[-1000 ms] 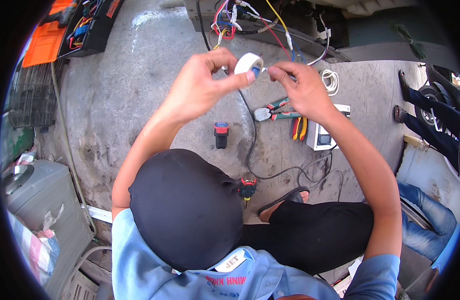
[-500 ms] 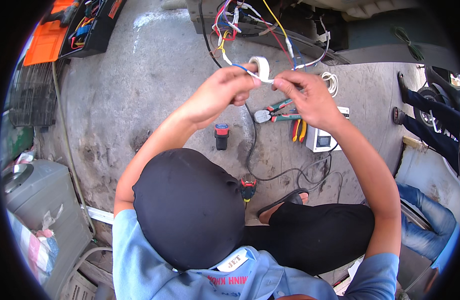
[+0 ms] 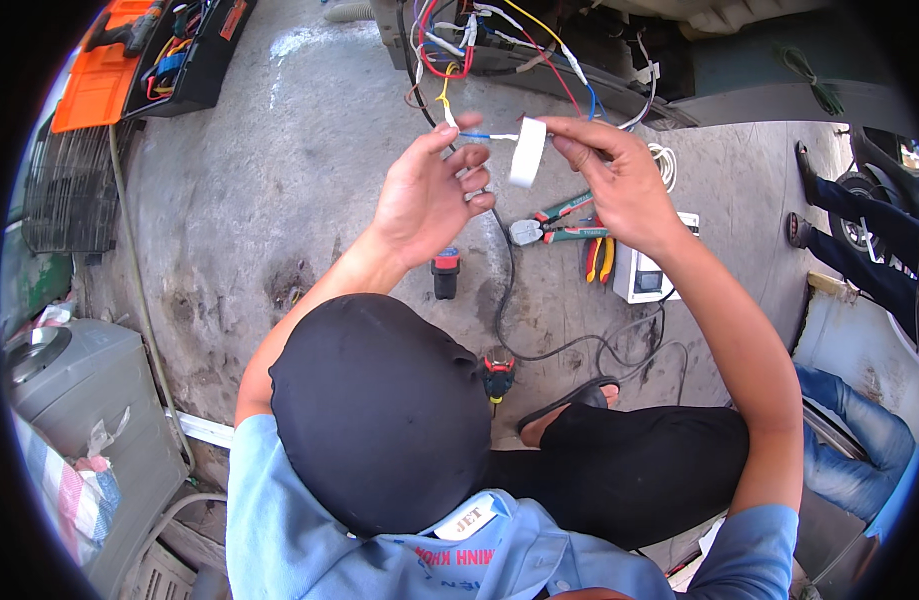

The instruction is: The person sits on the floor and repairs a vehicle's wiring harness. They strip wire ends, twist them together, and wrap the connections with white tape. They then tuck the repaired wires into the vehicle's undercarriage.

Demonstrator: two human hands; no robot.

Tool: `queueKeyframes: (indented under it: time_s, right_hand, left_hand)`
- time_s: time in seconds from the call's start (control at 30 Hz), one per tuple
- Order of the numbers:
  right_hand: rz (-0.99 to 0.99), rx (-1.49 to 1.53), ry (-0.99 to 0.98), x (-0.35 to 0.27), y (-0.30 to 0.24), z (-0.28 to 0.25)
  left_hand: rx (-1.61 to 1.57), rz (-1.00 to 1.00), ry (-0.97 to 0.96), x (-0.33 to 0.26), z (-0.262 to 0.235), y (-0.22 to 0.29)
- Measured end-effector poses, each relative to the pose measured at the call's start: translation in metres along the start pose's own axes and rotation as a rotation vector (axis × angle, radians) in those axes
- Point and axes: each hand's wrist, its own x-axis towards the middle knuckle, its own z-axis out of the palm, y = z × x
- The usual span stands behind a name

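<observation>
Plainly white tape roll (image 3: 527, 154), slightly tilted, nearly edge-on.

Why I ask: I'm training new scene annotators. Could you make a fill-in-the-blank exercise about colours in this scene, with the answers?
1. The roll of tape at the fingertips of the right hand is ____.
2. The wire running from near the left hand toward the roll is mostly ____.
3. Beside the cutters, the pliers show one red handle and one ____ handle.
4. The open toolbox at upper left pairs a black body with a bright ____ lid.

Missing words: white; blue; yellow; orange.
</observation>
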Motion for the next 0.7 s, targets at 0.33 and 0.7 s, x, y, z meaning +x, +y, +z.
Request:
queueKeyframes:
  time_s: [0.33, 0.7]
  right_hand:
    - [-0.169, -0.461, 0.013, -0.003, 0.001, 0.005]
    - [-0.115, -0.594, -0.149, -0.003, -0.001, 0.026]
  left_hand:
    - [0.586, 0.004, 0.045, 0.007, 0.026, -0.002]
    - [0.926, -0.014, -0.055, -0.004, 0.024, 0.007]
